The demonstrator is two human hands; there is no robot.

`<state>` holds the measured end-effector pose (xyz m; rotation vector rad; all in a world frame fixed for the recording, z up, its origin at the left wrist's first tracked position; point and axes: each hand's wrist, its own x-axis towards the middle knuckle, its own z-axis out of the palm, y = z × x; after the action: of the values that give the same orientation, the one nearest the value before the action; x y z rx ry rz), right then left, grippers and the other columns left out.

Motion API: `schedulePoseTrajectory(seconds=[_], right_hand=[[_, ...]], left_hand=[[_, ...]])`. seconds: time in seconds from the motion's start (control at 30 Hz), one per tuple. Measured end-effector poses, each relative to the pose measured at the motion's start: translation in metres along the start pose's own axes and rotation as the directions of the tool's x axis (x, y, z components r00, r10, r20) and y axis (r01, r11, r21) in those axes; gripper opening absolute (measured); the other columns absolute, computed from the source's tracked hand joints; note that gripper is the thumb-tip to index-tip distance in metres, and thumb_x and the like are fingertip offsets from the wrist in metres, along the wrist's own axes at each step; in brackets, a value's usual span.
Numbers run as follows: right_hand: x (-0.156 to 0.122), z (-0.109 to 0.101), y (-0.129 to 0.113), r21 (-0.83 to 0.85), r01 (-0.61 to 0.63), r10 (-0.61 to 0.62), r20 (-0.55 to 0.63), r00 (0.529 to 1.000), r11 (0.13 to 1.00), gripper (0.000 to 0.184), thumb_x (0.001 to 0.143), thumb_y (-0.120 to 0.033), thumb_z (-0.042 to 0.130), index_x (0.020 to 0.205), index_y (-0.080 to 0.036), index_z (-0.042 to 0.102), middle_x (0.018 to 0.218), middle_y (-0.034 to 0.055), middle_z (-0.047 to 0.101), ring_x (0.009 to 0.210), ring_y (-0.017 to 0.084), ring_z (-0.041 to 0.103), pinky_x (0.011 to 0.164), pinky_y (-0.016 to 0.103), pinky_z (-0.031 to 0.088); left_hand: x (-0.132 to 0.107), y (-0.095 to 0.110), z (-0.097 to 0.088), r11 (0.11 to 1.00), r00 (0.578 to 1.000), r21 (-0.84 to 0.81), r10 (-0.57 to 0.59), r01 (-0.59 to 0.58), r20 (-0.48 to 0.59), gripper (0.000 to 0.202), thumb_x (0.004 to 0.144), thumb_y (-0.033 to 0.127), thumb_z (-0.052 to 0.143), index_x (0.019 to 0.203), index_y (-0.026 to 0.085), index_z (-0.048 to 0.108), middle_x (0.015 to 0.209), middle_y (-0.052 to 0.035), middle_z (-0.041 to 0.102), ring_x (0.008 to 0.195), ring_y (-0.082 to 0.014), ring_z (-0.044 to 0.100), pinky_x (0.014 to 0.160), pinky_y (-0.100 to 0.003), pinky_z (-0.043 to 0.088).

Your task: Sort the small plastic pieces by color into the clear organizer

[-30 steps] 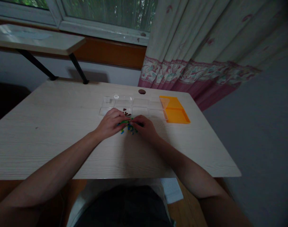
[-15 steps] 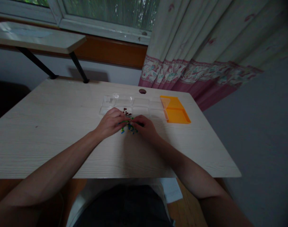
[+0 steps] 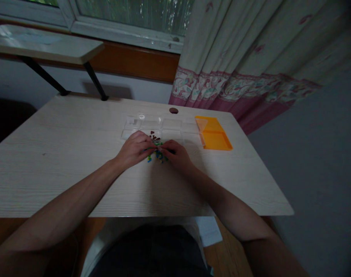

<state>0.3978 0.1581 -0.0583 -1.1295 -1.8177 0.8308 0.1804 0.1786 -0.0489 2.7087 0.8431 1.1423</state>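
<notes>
Over a small heap of green, blue and yellow pieces [image 3: 158,155], my two hands meet with their fingertips almost touching. My left hand [image 3: 138,148] is closed in a pinch, thumb against fingers. From the other side my right hand [image 3: 177,154] pinches too. Whatever sits between the fingertips is too small to make out. Several dark brown pieces [image 3: 154,137] lie just beyond the hands. Behind them is a clear plastic compartment tray [image 3: 172,124], its near edge partly hidden by my left hand.
An orange tray [image 3: 216,134] lies at the right, overlapped by the clear tray's end. Behind them is a round hole [image 3: 173,110] in the table [image 3: 77,154]. A raised shelf [image 3: 48,44] on black legs stands at the back left, and a curtain [image 3: 221,84] hangs behind.
Both hands stay in nearly the same place over the heap, with only slight shifts at the fingertips. The trays have not moved.
</notes>
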Motion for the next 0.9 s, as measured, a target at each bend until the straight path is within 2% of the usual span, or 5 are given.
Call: schedulePoseTrajectory(seconds=[0.27,0.5,0.6,0.73,0.9], right_hand=[[-0.001,-0.001,0.0,0.016,-0.016,0.017,-0.008,1.0,1.0,0.029,0.085,-0.049,0.065,0.085,-0.023,0.074,0.086,0.003,0.066,0.08,0.015,0.06,0.075,0.029,0.048],[0.003,-0.014,0.001,-0.075,0.019,-0.032,-0.165,0.986,0.997,0.022,0.091,-0.04,0.059,0.092,-0.024,0.074,0.091,0.0042,0.068,0.088,0.018,0.062,0.083,0.033,0.049],[0.005,-0.024,0.002,-0.218,0.091,-0.122,-0.135,0.983,0.972,0.019,0.091,-0.035,0.059,0.095,-0.025,0.075,0.093,0.0049,0.07,0.093,0.02,0.061,0.089,0.037,0.047],[0.007,-0.033,0.006,-0.345,0.118,-0.151,-0.069,0.986,0.931,0.017,0.089,-0.026,0.06,0.098,-0.024,0.075,0.092,0.0056,0.07,0.093,0.021,0.06,0.091,0.038,0.046],[0.006,-0.03,0.012,-0.435,0.162,-0.183,-0.007,0.983,0.886,0.018,0.087,-0.02,0.061,0.1,-0.021,0.075,0.092,0.0065,0.069,0.093,0.021,0.058,0.09,0.036,0.044]], left_hand=[[-0.001,-0.002,0.001,1.0,0.999,-0.004,-0.024,0.024,-0.039,0.014,0.09,0.031,0.064,0.096,0.022,0.072,0.09,-0.0039,0.068,0.089,-0.0182,0.058,0.083,-0.034,0.047],[-0.002,-0.009,0.002,0.979,0.973,0.033,-0.195,0.201,-0.125,0.012,0.089,0.03,0.064,0.091,0.022,0.073,0.089,-0.0045,0.068,0.09,-0.0198,0.058,0.085,-0.038,0.046],[-0.003,-0.013,0.002,0.964,0.952,0.028,-0.255,0.263,-0.167,0.012,0.087,0.031,0.066,0.089,0.022,0.073,0.088,-0.0046,0.068,0.089,-0.0203,0.058,0.086,-0.039,0.046],[-0.004,-0.017,0.003,0.957,0.942,0.02,-0.28,0.288,-0.184,0.013,0.088,0.032,0.065,0.089,0.022,0.073,0.087,-0.0042,0.068,0.089,-0.0204,0.058,0.086,-0.039,0.045],[-0.004,-0.019,0.004,0.951,0.936,0.021,-0.3,0.309,-0.184,0.014,0.088,0.032,0.065,0.087,0.021,0.073,0.086,-0.0038,0.068,0.089,-0.0204,0.058,0.086,-0.039,0.045]])
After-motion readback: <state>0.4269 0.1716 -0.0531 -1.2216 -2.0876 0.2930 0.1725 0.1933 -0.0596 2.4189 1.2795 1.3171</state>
